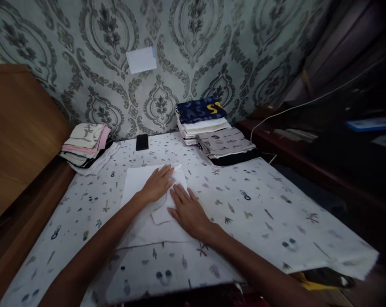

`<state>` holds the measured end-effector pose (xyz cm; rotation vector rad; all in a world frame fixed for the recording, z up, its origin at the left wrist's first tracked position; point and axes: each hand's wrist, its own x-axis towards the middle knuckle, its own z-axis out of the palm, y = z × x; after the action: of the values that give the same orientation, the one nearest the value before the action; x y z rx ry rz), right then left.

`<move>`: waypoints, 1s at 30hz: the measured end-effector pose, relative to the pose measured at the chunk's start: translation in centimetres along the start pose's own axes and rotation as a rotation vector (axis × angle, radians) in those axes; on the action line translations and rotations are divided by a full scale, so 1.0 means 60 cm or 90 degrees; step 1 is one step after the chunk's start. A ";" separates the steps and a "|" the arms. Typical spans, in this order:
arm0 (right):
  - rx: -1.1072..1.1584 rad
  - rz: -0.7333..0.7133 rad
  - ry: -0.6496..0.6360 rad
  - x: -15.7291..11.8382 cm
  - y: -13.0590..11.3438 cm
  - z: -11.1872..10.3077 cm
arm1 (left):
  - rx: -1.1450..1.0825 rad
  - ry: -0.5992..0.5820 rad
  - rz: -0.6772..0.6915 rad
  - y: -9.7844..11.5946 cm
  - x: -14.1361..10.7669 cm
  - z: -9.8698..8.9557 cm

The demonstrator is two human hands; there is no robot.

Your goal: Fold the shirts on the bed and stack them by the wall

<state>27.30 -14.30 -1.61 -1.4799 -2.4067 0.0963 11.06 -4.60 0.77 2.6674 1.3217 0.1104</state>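
Observation:
A white cloth garment [137,226] lies spread on the patterned table cover, with a part folded over on its right side. My left hand [157,183] rests flat on the upper part of the garment, fingers stretched toward its top right corner. Just below and to the right, my right hand [189,213] presses flat on the folded part near the right edge, its fingers spread. Neither hand grips anything. The cloth under both palms is hidden.
A stack of folded clothes [84,145] stands at the back left, near a black phone [142,142]. Two more stacks, one topped by navy cloth [201,110] and one by grey printed cloth [226,143], sit at the back right. A wooden panel [23,136] borders the left.

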 end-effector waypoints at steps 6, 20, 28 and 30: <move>-0.030 -0.010 0.026 -0.011 0.013 0.034 | -0.007 -0.035 0.009 -0.015 0.018 0.020; 0.116 0.049 0.106 -0.095 0.040 -0.037 | -0.308 0.064 -0.001 -0.057 0.059 -0.033; 0.053 0.173 0.134 -0.127 0.020 -0.043 | -0.205 0.010 -0.014 -0.008 0.143 -0.047; 0.007 0.193 0.152 -0.133 0.012 -0.040 | -0.180 -0.033 -0.006 0.012 0.154 -0.048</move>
<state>31.94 -21.25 -1.32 -1.7336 -1.9817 -0.0005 16.80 2.64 3.67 2.4108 1.2022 0.2085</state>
